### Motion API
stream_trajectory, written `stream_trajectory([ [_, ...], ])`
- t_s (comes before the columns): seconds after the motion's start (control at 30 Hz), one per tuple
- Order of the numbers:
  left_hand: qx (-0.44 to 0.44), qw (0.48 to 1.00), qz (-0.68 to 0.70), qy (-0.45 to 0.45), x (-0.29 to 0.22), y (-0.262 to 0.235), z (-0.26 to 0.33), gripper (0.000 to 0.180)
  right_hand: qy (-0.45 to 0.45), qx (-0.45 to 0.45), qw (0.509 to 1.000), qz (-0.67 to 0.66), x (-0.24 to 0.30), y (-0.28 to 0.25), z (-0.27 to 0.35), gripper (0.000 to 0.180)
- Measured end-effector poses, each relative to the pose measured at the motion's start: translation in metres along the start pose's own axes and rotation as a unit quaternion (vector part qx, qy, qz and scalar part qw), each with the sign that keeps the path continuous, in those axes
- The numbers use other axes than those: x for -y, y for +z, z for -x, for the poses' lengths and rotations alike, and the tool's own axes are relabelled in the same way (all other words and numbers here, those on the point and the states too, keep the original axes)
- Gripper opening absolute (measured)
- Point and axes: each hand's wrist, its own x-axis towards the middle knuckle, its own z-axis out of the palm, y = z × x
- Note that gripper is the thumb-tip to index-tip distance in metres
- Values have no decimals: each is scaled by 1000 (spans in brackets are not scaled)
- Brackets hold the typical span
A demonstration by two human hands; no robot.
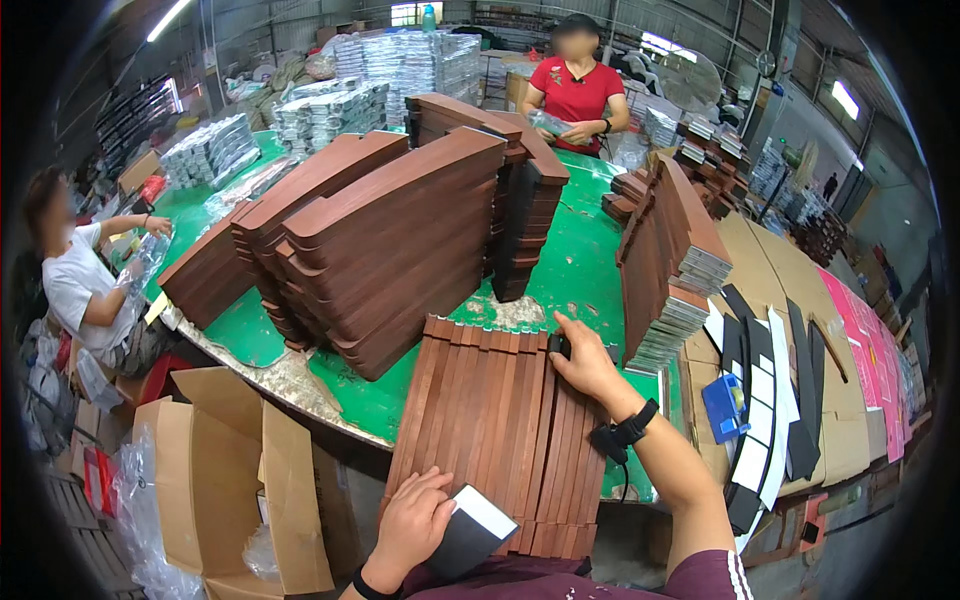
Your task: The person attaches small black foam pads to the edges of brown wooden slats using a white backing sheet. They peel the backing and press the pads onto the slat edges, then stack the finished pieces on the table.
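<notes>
Fingers [428, 483] on slats [470, 420], green table [585, 235], workshop [680, 15]

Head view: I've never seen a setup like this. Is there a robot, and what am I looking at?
No robot: these are a person's own bare hands, filmed by a head-worn fisheye camera looking down, so straight edges bend near the rim. The left hand lies on a row of brown wood-grain slats, its thumb beside a black-and-white card; whether it grips the card is unclear. The right hand seems to pinch a small black piece. Beyond, stacked curved brown panels stand on a green table. A person in red and another in white are nearby.
</notes>
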Motion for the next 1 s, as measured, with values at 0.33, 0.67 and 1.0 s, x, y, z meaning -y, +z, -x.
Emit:
stream_trajectory([
  [0.33, -25, 988, 139, -61, -2, -10, 2, 15, -43, -22, 997, 59, 4, 0, 7, 63],
  [0.67, -9, 816, 493, -302, 20, -34, 6, 17, -288, 78, 951, -80, 159, -61, 60, 32],
  [1.0, -21, 765, 569, -301, -3, -35, -11, 15, -347, 119, 926, -92, 207, -19, 88, 39],
])
